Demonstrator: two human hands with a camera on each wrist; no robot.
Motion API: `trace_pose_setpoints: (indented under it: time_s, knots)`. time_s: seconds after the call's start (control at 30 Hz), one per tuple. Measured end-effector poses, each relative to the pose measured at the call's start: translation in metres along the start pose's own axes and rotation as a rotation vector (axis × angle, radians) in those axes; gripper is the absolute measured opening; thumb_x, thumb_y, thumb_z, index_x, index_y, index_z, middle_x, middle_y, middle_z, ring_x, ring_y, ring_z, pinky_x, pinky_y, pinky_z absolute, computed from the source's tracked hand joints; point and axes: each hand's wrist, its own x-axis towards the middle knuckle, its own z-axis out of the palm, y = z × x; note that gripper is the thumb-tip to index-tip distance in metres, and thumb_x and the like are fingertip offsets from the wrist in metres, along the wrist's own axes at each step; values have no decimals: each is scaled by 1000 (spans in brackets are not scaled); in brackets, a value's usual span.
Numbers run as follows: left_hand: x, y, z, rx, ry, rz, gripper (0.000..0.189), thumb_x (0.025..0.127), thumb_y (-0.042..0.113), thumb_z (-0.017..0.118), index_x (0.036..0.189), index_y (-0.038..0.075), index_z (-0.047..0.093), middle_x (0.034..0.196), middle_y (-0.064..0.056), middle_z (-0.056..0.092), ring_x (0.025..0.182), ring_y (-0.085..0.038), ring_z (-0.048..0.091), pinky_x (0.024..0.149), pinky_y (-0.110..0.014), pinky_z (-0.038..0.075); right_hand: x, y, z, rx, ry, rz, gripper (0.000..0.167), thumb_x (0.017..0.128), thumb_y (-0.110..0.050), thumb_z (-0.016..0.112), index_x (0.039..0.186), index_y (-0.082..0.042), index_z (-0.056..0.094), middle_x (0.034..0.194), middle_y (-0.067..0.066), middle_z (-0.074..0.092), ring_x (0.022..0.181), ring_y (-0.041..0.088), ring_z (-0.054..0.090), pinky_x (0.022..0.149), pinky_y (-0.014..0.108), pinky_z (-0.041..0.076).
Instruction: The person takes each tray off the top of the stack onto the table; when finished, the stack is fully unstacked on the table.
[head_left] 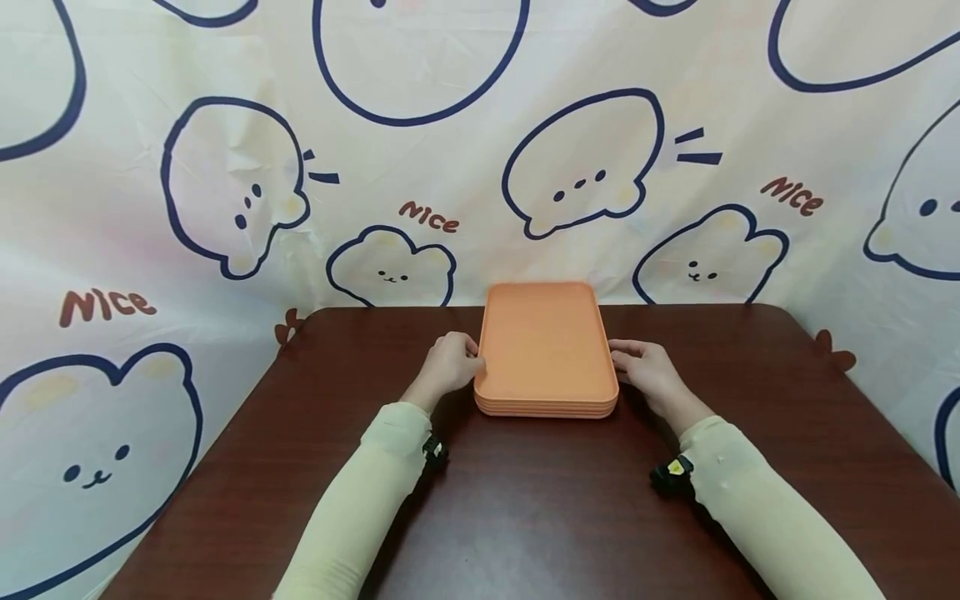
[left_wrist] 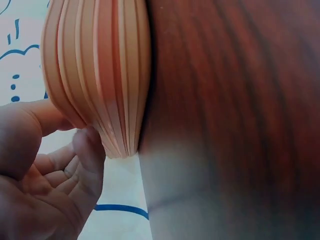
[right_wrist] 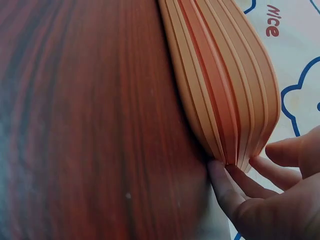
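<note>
A neat stack of orange rectangular trays lies on the dark wood table, its far end near the patterned cloth. My left hand is at the left side of the stack. In the left wrist view its fingers are curled, and thumb and fingertip pinch the upper tray rim. On the opposite side is my right hand. Its fingertips touch the lower and middle rims in the right wrist view, with fingers fairly straight and the thumb apart from the trays. One rim within the stack looks redder.
The brown table stretches toward me and to both sides. A pale cloth with cartoon bears and lettering hangs behind and beside it. Black wrist cameras sit under both light sleeves.
</note>
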Motion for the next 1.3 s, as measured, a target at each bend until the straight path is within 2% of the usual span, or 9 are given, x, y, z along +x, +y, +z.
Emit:
trace_pose_setpoints:
  time_s: [0.1,0.2,0.3,0.4,0.57,0.7,0.93,1.1,1.3]
  knots:
    - [-3,-2,-4,-21,30,-12,14,98,13,69,106,2,74,77,-3,62,67,-16,56,62,-27,46,0,-1,4,-2,-4,5,48,116,-14,45,161,2,47,161,27,53,132,24,67,100,28,61]
    - [-4,-3,-11,-52,54,-32,18,100,14,67,111,1,74,88,-8,70,73,-19,64,65,-28,52,1,-3,6,-10,6,17,48,114,-13,48,160,1,48,163,26,51,139,31,62,106,34,60]
    - [-5,-2,-20,-116,44,-55,24,103,15,64,121,-1,71,101,-13,75,76,-21,72,68,-32,62,1,-4,4,-35,21,37,50,113,-12,53,161,1,48,165,25,48,140,31,61,108,35,59]
    - [-6,-6,-27,-243,-11,-92,31,105,13,61,132,-3,65,104,-17,75,73,-22,76,72,-37,67,0,-5,1,-66,32,64,52,112,-12,57,162,-1,47,167,25,46,142,32,59,109,36,58]
    - [-12,-17,-38,-484,-108,-142,47,104,6,61,149,-6,55,123,-24,73,90,-25,79,84,-42,68,-4,-6,-4,-87,33,93,54,111,-13,58,162,-1,46,169,26,42,144,34,58,112,40,56]
    - [-20,-28,-48,-591,-107,-157,47,105,2,60,151,-6,55,130,-27,70,98,-28,79,86,-42,68,-7,-6,-7,-92,26,98,54,111,-13,58,162,-1,46,168,26,43,140,32,60,111,40,57]
    - [-33,-56,-65,-622,-26,-175,44,107,4,58,151,-1,58,128,-23,70,98,-25,77,89,-43,67,-7,-5,-6,-103,9,97,55,111,-14,59,163,-3,46,168,25,43,132,23,65,104,31,60]
    - [-43,-81,-83,-637,26,-176,46,108,5,59,153,-1,56,134,-27,69,98,-23,77,86,-40,68,-6,-8,-4,-110,1,89,54,111,-14,59,162,0,46,166,27,46,127,22,67,109,38,58]
    - [-59,-112,-111,-607,88,-190,47,110,9,59,156,-1,54,142,-29,66,99,-20,77,83,-32,67,-3,-12,0,-127,-12,102,54,112,-15,57,163,-2,45,166,26,46,134,28,65,110,38,56]
